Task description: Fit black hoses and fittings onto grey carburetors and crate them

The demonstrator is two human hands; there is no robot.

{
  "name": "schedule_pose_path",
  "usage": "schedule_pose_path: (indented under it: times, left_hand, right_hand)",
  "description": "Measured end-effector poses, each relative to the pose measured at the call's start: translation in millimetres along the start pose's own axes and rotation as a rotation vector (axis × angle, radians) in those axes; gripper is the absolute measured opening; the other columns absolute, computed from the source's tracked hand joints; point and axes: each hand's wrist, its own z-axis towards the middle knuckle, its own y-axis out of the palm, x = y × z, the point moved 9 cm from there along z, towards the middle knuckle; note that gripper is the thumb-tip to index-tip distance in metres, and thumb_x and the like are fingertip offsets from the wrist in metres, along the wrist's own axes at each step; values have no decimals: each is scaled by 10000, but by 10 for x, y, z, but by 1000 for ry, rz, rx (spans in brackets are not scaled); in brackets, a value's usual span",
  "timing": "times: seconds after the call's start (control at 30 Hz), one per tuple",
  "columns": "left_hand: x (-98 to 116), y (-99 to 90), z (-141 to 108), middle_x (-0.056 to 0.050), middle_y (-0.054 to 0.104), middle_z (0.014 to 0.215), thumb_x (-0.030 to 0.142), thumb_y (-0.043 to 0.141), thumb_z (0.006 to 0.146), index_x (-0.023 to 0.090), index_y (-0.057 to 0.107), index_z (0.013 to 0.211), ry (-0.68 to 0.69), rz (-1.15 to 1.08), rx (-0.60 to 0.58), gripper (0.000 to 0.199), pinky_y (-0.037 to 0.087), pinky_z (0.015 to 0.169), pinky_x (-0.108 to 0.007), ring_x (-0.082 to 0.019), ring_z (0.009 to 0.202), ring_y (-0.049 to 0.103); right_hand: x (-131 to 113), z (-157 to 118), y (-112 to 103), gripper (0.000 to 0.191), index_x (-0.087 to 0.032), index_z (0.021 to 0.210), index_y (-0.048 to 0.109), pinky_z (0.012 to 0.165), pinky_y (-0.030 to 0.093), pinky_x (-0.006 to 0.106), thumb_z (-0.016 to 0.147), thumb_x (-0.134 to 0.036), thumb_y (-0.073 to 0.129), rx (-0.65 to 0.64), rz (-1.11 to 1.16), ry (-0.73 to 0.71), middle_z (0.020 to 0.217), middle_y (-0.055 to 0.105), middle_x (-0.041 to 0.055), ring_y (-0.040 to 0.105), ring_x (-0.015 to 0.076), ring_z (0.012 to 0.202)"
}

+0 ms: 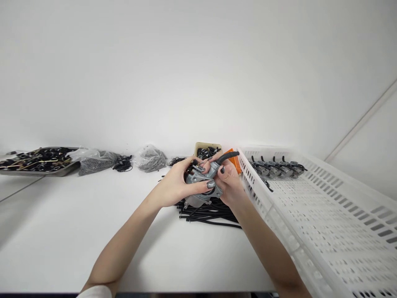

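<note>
A grey metal carburetor-like part (198, 178) is held up over the white table in both hands. My left hand (175, 184) wraps round its left side, with the thumb across its front. On the right, my right hand (229, 182) grips the part's upper right, its thumb beside a round neck. A short black rubber tube (228, 156) curves up and right from that neck. Beneath the hands lies a bundle of black tubes (211, 213) on the table (77, 231). Fingers cover much of the metal part.
At right, a white slotted crate (325, 231) holds a row of similar metal parts (277, 169). A cream bin (198, 145) of black pieces and an orange bin (235, 161) stand behind the hands. Plastic bags (151, 158) and a metal tray (66, 169) line the back left.
</note>
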Motion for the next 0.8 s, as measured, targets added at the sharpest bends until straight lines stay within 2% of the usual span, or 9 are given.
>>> schedule_pose_path:
  times: [0.13,0.33,0.43,0.53,0.63,0.8]
  left_hand:
    - [-2,-19,-17,-37,660,1042,515,786,755,194,611,1074,1,54,-7,485,452,825,-326,-253,965,592]
    - [-19,-12,-10,-35,694,1074,509,799,747,200,622,1082,-62,101,19,489,458,822,-333,-247,948,609]
    - [-51,-7,19,-36,703,1076,502,795,745,199,625,1077,-77,117,33,481,467,810,-334,-253,955,620]
    - [-92,-5,45,-19,698,1013,462,801,738,200,623,1037,-80,114,39,435,467,787,-322,-244,931,621]
    - [-79,-17,53,2,682,965,444,807,733,204,620,1006,-40,88,48,410,453,766,-306,-217,877,605]
    - [-24,-20,39,9,648,912,508,795,738,198,621,997,19,57,34,440,423,725,-295,-195,817,560]
  right_hand:
    - [46,-31,0,263,-268,919,690,814,608,355,801,-434,856,7,35,4,747,703,8,702,208,848]
    - [109,-37,-46,285,-263,888,626,842,586,382,798,-406,856,38,45,4,707,683,-19,698,208,812]
    - [117,-33,-97,310,-271,951,627,885,576,389,786,-381,865,92,32,-2,695,681,-32,702,205,818]
    - [145,-35,-128,315,-261,976,669,795,585,335,783,-414,865,123,2,26,696,677,-26,685,182,749]
    - [146,-34,-129,315,-252,902,708,674,569,285,752,-465,884,114,-20,42,709,678,-11,665,170,721]
    - [61,-37,-76,297,-257,943,754,724,583,301,799,-506,829,27,-40,12,777,709,13,676,185,790]
